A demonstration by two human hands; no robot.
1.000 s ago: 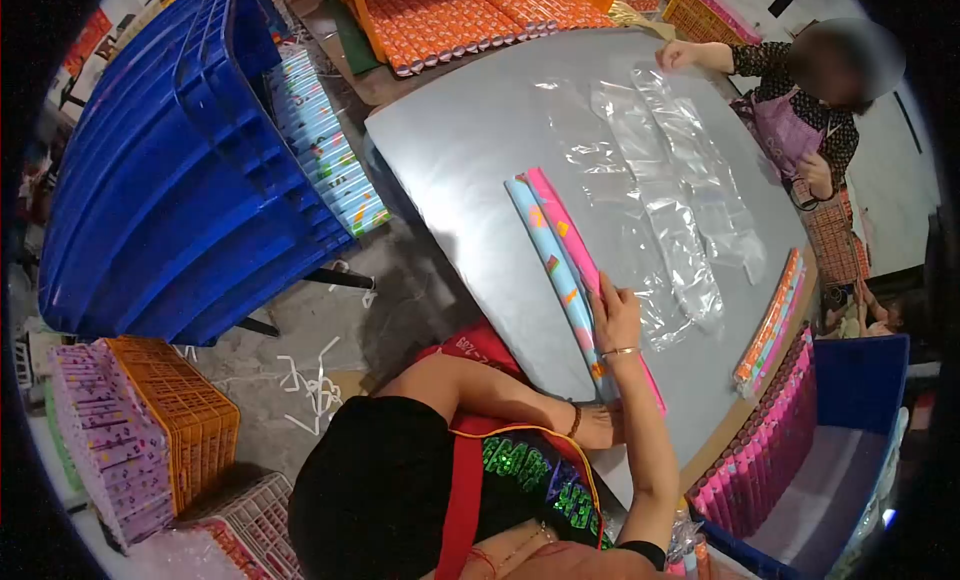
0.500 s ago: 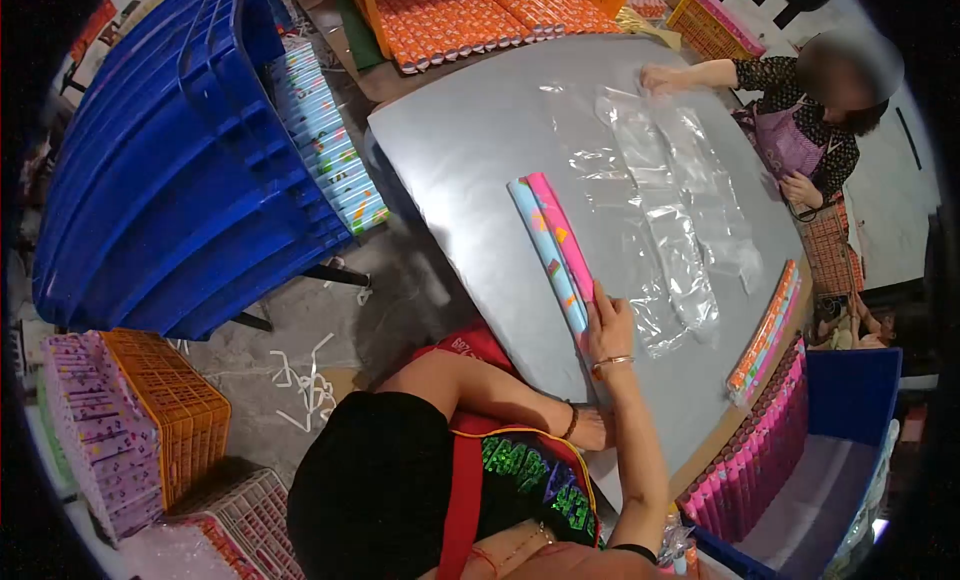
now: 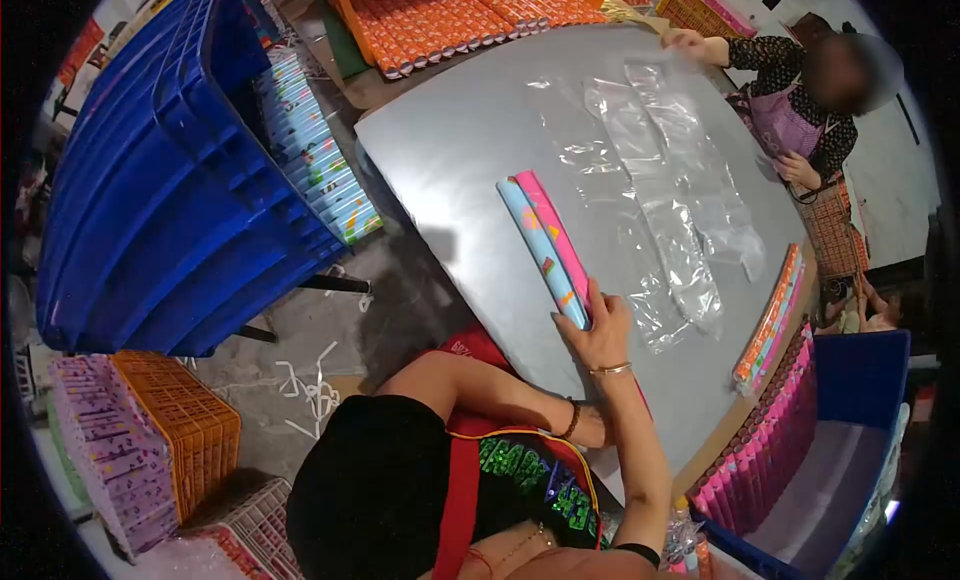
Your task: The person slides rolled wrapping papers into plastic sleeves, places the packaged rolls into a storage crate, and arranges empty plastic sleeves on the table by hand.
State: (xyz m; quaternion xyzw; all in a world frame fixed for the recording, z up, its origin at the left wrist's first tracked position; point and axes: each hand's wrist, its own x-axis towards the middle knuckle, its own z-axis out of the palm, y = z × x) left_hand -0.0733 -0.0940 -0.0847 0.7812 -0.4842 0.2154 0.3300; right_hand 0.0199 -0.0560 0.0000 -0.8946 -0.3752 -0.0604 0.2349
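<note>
Two paper rolls lie side by side on the grey table: a light blue patterned roll [image 3: 541, 248] and a pink roll [image 3: 555, 232]. My right hand [image 3: 603, 332] closes over both, its thumb on the blue side and its fingers on the pink side. Behind my right forearm, my left hand [image 3: 597, 427] is near the rolls' lower end. Its fingers are hidden, so I cannot see what they hold. Clear plastic sleeves [image 3: 655, 190] lie flat to the right of the rolls.
A wrapped bundle of rolls [image 3: 768, 320] lies at the table's right edge. A blue bin [image 3: 850, 480] with pink rolls stands below it. Orange rolls [image 3: 440, 25] are at the back, a large blue crate [image 3: 170, 180] at left. A co-worker's hand [image 3: 690, 45] is at the far edge.
My right hand now spreads its thumb across the blue roll, over the pair. The rolls shift slightly in view. The co-worker's hand has moved toward the table's far edge.
</note>
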